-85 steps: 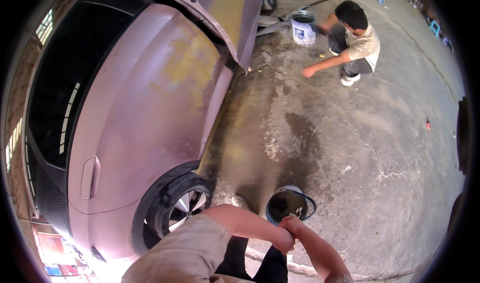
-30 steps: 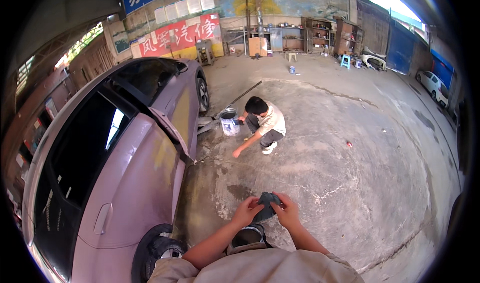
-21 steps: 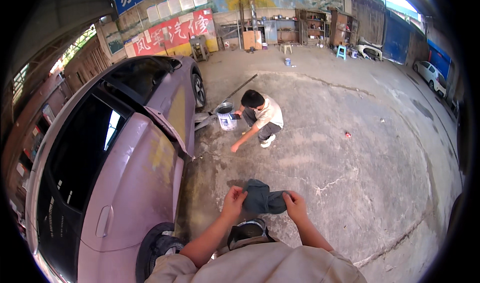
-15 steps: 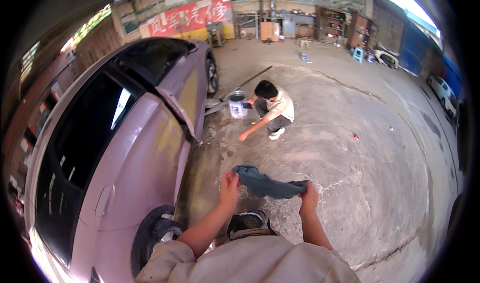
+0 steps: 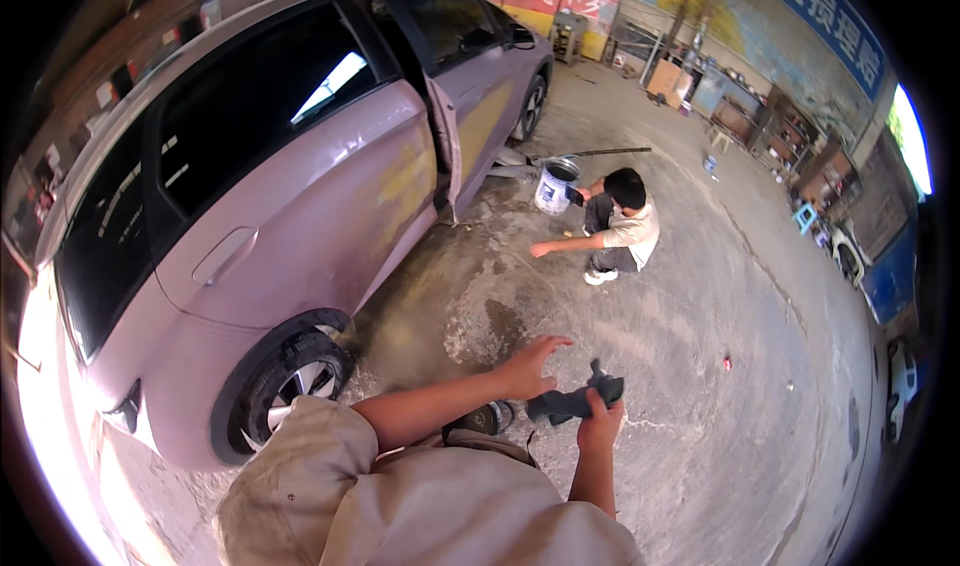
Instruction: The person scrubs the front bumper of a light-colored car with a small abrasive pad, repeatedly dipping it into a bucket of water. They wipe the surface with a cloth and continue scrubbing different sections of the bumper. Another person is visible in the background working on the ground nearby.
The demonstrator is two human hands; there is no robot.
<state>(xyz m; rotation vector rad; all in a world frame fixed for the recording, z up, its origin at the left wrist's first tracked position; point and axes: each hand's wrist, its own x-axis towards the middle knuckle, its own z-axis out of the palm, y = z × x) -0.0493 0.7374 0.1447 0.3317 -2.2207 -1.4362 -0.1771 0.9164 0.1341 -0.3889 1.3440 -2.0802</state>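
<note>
A dark grey-green cloth (image 5: 565, 403) hangs bunched in my right hand (image 5: 602, 423), whose fingers are closed round it. My left hand (image 5: 530, 368) is open just left of the cloth, its thumb and fingers apart and nothing in them. To my left stands a pink-purple car (image 5: 330, 206). Yellowish patches show on its rear door and on the front door, which is slightly ajar. The rear wheel (image 5: 297, 381) is close to my left forearm.
A person (image 5: 632, 228) squats ahead beside the car, one arm stretched toward it and a dark object in the other hand. A white bucket (image 5: 553, 191) stands next to them. Shelves (image 5: 790, 131) and a blue stool (image 5: 804, 217) are at the far right.
My left hand has let go of the cloth, which was stretched between both hands and is now bunched in my right. The view has turned left, toward the car.
</note>
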